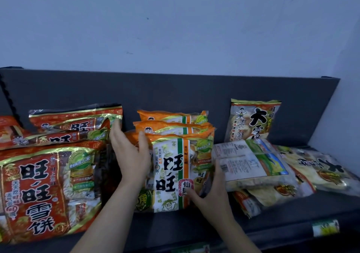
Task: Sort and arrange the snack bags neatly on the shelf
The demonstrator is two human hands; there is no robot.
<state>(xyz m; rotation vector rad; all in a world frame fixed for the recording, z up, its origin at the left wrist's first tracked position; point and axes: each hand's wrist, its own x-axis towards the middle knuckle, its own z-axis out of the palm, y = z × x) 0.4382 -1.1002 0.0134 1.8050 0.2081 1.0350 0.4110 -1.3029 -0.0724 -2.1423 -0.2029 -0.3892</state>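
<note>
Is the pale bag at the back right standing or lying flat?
Standing: the pale bag leans upright against the shelf's back panel, front facing out.
</note>
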